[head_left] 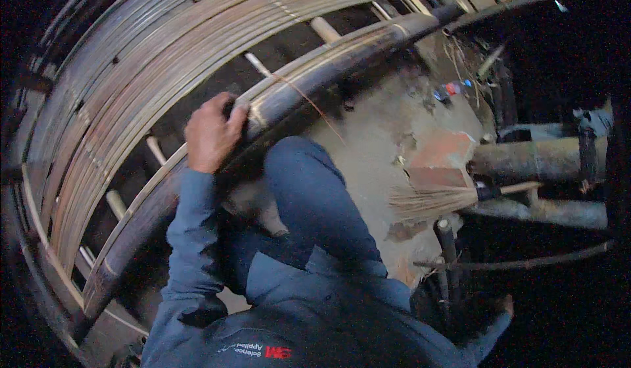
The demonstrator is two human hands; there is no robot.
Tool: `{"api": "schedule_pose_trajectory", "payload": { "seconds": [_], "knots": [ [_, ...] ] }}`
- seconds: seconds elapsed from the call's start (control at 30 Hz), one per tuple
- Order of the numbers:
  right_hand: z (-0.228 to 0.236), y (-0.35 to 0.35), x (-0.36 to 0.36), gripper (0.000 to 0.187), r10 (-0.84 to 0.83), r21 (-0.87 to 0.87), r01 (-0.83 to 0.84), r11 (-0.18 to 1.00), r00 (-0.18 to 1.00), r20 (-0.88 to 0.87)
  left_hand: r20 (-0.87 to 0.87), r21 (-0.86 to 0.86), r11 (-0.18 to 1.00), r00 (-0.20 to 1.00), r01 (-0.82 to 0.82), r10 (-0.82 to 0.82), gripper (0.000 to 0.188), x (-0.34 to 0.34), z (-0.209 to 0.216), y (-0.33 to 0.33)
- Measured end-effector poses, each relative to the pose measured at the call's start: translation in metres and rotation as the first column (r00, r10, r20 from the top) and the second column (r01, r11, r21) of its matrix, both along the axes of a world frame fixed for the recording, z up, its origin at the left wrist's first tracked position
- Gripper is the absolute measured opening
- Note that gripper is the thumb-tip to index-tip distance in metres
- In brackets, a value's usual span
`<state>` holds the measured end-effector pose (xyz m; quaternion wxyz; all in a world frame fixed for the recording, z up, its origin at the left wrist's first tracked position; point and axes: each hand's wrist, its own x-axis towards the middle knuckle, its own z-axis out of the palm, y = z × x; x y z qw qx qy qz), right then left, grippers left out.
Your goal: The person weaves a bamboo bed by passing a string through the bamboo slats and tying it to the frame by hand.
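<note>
My left hand [213, 133] is closed over the near rim of a slatted bamboo platform, its thumb on the thick bamboo pole [286, 101] and its fingers over the far side. Behind that pole run the long bamboo slats [154, 59] of the platform, with a dark gap between. A thin reddish strand [309, 99] hangs across the pole just right of this hand. At the lower right, my right hand [507, 304] shows only as a small part past the sleeve, in deep shadow. Its fingers cannot be made out, nor anything in them.
On the floor to the right lie a straw broom [430, 202], a reddish brick-like block [444, 156] and a plastic bottle [453, 90] with a red and blue label. Thick bamboo poles [542, 159] and a thin curved stick [532, 263] stretch along the right side.
</note>
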<state>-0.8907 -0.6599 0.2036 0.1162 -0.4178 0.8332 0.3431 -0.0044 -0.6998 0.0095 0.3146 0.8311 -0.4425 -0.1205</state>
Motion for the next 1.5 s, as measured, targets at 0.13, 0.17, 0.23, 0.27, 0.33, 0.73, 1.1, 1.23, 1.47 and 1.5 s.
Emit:
{"api": "schedule_pose_trajectory", "payload": {
  "seconds": [0.13, 0.17, 0.23, 0.27, 0.33, 0.73, 1.1, 1.23, 1.47, 1.5],
  "knots": [
    [-0.094, -0.133, 0.259, 0.050, 0.587, -0.511, -0.371, 0.775, 0.722, 0.366, -0.129, -0.092, 0.989, 0.986, -0.116, 0.104, 0.029, 0.008, 0.008, 0.010],
    [-0.111, -0.143, 0.361, 0.055, 0.610, -0.685, -0.191, 0.703, 0.658, 0.441, -0.106, -0.133, 0.984, 0.989, -0.114, 0.100, 0.028, 0.006, 0.005, 0.006],
    [-0.170, -0.187, 0.479, 0.056, 0.752, -0.748, -0.186, 0.637, 0.363, 0.551, -0.064, -0.210, 0.970, 0.992, -0.118, 0.107, 0.028, 0.002, -0.003, -0.001],
    [-0.185, -0.202, 0.542, 0.070, 0.795, -0.767, -0.209, 0.606, 0.195, 0.575, -0.034, -0.239, 0.962, 0.991, -0.136, 0.132, 0.028, 0.000, -0.002, 0.000],
    [-0.238, -0.233, 0.620, 0.073, 0.638, -0.634, -0.182, 0.751, -0.048, 0.769, -0.031, -0.292, 0.943, 0.987, -0.159, 0.157, 0.029, -0.010, 0.000, -0.007],
    [-0.100, -0.230, 0.676, 0.032, 0.093, -0.099, 0.053, 0.994, -0.882, 0.463, -0.297, 0.252, 0.960, 0.935, -0.119, 0.194, 0.042, 0.029, -0.006, -0.017],
    [-0.139, -0.253, 0.586, 0.044, 0.011, -0.125, -0.102, 0.987, -0.730, 0.684, -0.264, 0.143, 0.975, 0.942, -0.172, 0.206, 0.038, 0.021, 0.001, -0.011],
    [-0.183, -0.325, 0.562, 0.030, 0.288, -0.235, 0.171, 0.957, -0.455, 0.842, -0.291, 0.047, 0.983, 0.939, -0.179, 0.185, 0.032, 0.016, 0.015, -0.011],
    [-0.287, -0.555, 0.508, 0.056, 0.768, -0.756, 0.232, 0.612, 0.057, 0.638, 0.010, -0.373, 0.911, 0.981, -0.176, 0.194, 0.023, -0.027, 0.035, -0.068],
    [-0.294, -0.571, 0.513, 0.053, 0.805, -0.804, 0.193, 0.562, 0.095, 0.586, 0.039, -0.399, 0.908, 0.987, -0.127, 0.155, 0.023, -0.042, 0.044, -0.090]
  ]
}}
